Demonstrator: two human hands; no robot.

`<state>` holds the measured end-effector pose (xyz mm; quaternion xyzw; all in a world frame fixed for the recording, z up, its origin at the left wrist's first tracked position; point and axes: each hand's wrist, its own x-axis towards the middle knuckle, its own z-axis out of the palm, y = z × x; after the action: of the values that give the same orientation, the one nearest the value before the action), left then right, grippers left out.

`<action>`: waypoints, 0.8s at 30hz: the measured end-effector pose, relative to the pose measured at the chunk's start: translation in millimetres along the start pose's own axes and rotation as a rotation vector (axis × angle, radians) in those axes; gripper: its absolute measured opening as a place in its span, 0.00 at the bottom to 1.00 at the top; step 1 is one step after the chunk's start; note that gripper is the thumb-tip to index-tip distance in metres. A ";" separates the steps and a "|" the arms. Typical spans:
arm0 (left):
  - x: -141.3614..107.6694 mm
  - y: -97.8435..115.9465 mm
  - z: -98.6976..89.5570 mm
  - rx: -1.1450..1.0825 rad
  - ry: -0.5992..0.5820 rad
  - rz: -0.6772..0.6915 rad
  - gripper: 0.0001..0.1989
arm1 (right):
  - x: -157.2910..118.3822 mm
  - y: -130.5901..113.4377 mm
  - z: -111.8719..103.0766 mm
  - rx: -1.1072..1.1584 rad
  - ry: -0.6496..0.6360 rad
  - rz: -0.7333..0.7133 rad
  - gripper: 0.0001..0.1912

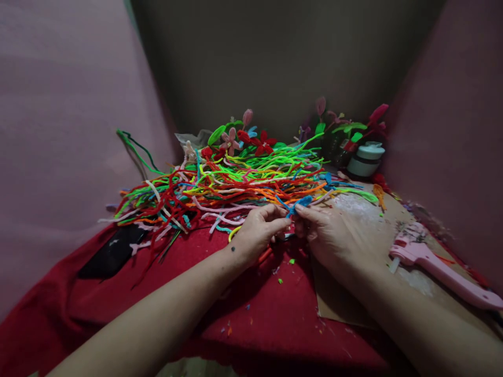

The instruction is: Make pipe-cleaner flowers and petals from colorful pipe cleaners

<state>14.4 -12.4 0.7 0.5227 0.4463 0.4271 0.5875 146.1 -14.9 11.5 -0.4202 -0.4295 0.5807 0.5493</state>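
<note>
A small blue pipe-cleaner piece [302, 203] is held between my two hands near the middle of the view. My left hand [261, 228] pinches its left side, thumb and index finger pressed together. On the right, my right hand [320, 230] grips the same piece between thumb and fingers, with a blue looped part showing above the fingertips. Just behind both hands lies a wide heap of coloured pipe cleaners [251, 180], in green, red, orange, pink and white. Part of a scissors-like or dark object below the fingers is too hidden to name.
A black phone [112, 252] lies at the left. Cardboard [338, 301] sits under my right forearm, with a pink glue gun [436, 262] on it. Behind stand a pale blue-lidded jar [366, 159] and pipe-cleaner flowers [263, 143]. Scraps dot the red cloth [251, 335].
</note>
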 end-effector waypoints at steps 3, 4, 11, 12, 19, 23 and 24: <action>0.9 1.1 -0.5 -0.006 0.024 0.069 0.09 | -4.3 -8.3 2.4 -0.057 -0.003 0.002 0.17; 1.3 0.7 -0.6 -0.012 0.026 0.077 0.10 | -5.0 -9.8 2.7 -0.069 -0.025 0.009 0.17; 0.2 0.8 -0.4 -0.002 0.037 0.035 0.08 | 5.8 7.1 -4.4 0.045 -0.009 -0.001 0.04; -0.2 1.4 -0.2 0.001 0.034 0.026 0.08 | 7.9 10.3 -5.7 0.041 -0.001 -0.010 0.05; -0.5 3.0 -0.9 -0.015 0.027 0.008 0.07 | 9.9 15.9 -6.2 0.079 -0.017 -0.001 0.09; -1.2 4.9 -0.7 -0.078 0.032 -0.029 0.06 | 4.5 7.9 -2.1 0.116 -0.074 0.038 0.04; -1.5 5.4 -0.4 -0.084 0.039 -0.036 0.06 | 3.4 5.9 -1.7 0.105 -0.086 0.045 0.03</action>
<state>13.5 -13.3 6.2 0.4811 0.4487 0.4448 0.6077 146.0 -11.6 5.3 -0.3753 -0.4121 0.6321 0.5384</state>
